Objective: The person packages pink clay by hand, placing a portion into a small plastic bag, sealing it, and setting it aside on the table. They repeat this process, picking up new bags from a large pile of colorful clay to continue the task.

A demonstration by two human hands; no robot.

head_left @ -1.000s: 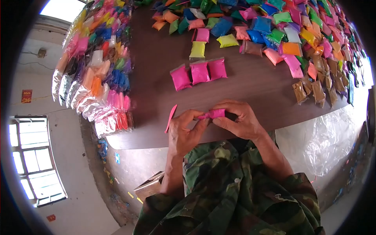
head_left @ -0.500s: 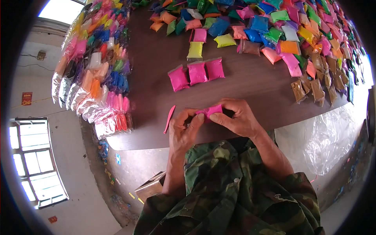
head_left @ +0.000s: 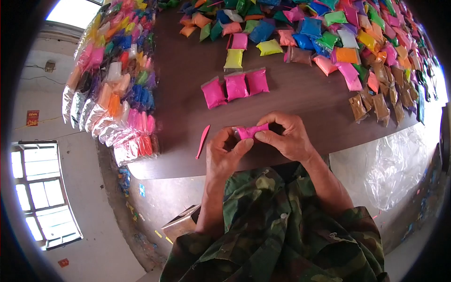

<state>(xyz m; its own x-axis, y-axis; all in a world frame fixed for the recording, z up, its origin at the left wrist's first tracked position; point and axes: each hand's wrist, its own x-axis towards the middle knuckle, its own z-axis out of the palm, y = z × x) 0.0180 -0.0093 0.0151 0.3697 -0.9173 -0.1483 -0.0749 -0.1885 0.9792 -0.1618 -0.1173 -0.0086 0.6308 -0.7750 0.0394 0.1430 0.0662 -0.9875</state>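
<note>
A small bright pink packet [head_left: 251, 131] is stretched between my two hands, just above the near edge of the table. Its middle looks narrowed and creased. My left hand [head_left: 224, 149] grips the left end, where the thumb and bent fingers close on it. The right end is pinched by the thumb and fingers of my right hand [head_left: 284, 136]. To the left of my left hand lies a pink plastic knife [head_left: 203, 141]. Beyond my hands, three pink packets [head_left: 236, 86] rest side by side, with a yellow packet [head_left: 233, 59] behind them.
A large heap of coloured packets [head_left: 311, 28] covers the back and right of the brown table [head_left: 181, 89]. Several brown packets [head_left: 381, 108] sit at its right edge. Bagged coloured packets [head_left: 112, 98] are stacked on the left. Clear plastic [head_left: 397, 164] hangs at the right; a box [head_left: 182, 223] stands below.
The pink packet is now drawn out wider and looks pinched in the middle. My right hand has risen slightly, and my left thumb has shifted a little to the right.
</note>
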